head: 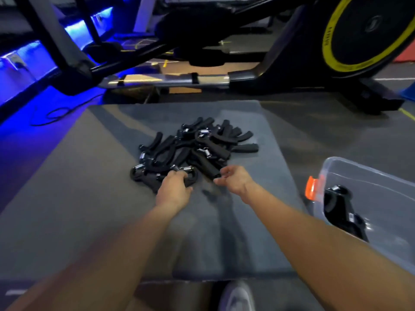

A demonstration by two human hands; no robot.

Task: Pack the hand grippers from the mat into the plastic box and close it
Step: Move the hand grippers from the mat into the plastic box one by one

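Here the left hand [174, 185] grips a black foam-handled hand gripper [190, 175] at the pile's near edge; the clear plastic box [368, 176] lies well right, nearer the loosely open right hand [233, 179].

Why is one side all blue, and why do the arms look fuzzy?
In the head view, blue light glows along the floor at the left edge; both forearms at the bottom are smeared with blur, while the pile of black hand grippers on the grey mat looks sharper; the wide lens bends the clear plastic box at the right edge.
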